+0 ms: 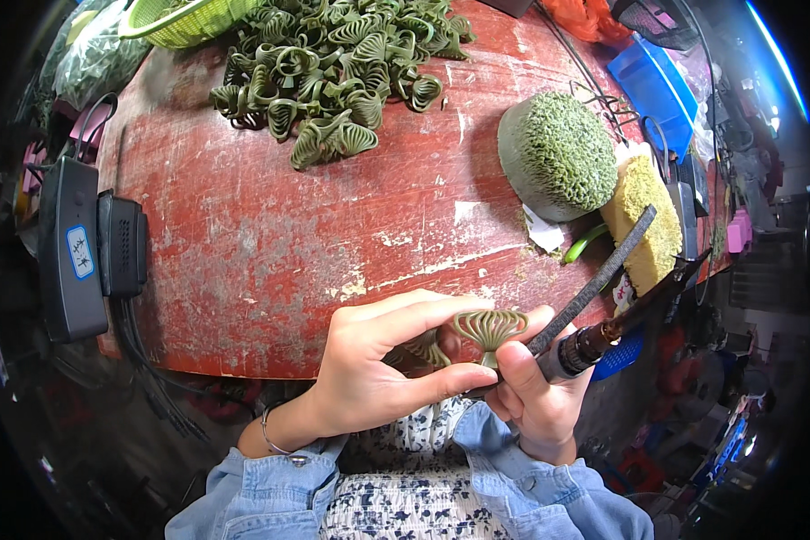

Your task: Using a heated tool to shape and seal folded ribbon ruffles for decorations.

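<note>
Just above the table's near edge, my left hand [369,360] pinches an olive-green fan-shaped slotted piece [490,326] between thumb and fingers. It looks like half of a hair claw clip. A second similar piece [426,349] shows partly behind the left fingers. My right hand [533,387] is closed, its thumb against the narrow foot of the fan. Out of the right hand, up and to the right, sticks a dark rough stick like a file [596,277]. Beside it lies a black cylindrical tool handle [574,351] with a brownish end, its far part dark and unclear.
A pile of similar olive-green pieces [333,76] covers the far part of the worn red table [270,243]. A green basket [184,22] stands far left. On the right are a round green rough-topped block [571,153], a yellow sponge [648,225] and a blue bin [657,94]. Dark boxes [72,247] line the left edge.
</note>
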Available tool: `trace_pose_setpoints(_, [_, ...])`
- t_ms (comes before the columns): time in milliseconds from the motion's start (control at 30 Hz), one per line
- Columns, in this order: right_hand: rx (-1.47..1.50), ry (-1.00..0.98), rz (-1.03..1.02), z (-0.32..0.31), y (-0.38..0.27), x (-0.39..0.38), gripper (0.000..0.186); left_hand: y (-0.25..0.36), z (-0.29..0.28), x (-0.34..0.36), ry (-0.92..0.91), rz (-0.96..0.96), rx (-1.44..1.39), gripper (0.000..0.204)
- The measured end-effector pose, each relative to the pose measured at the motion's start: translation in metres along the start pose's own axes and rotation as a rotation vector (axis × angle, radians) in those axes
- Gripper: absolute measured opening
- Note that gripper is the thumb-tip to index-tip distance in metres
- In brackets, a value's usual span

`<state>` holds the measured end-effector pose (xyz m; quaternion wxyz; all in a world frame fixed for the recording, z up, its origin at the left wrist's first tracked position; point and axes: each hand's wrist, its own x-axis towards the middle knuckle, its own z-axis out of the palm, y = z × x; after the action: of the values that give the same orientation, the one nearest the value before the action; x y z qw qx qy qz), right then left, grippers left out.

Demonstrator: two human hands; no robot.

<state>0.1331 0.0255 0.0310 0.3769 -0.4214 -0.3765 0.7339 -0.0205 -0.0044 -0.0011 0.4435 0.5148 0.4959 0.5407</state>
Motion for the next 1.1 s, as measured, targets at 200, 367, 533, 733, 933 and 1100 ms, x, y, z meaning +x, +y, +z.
trace_pose_setpoints(200, [-0.021,0.012,0.003,-0.001,0.0,-0.001,0.009,0.001,-0.001,0.001,-0.009,0.021,0.021,0.045])
trace_pose_setpoints(367, [-0.031,-0.001,0.019,-0.001,0.002,0.0,0.012,0.003,0.001,0.001,0.014,0.005,0.006,0.04])
trace_pose_setpoints(533, [-0.006,0.02,0.068,-0.003,-0.002,-0.003,0.017,0.003,0.002,0.003,0.032,0.038,0.009,0.037])
trace_pose_setpoints(733, [-0.143,0.085,-0.023,-0.001,0.001,-0.005,0.017,0.004,0.003,0.003,0.034,0.002,-0.023,0.037])
trace_pose_setpoints(933, [-0.328,0.282,-0.236,-0.002,-0.008,-0.002,0.019,0.004,0.002,0.002,0.097,0.027,0.022,0.033])
trace_pose_setpoints(1100, [-0.445,0.448,-0.614,-0.036,-0.024,-0.005,0.009,0.006,0.004,0.005,0.089,0.001,0.014,0.031])
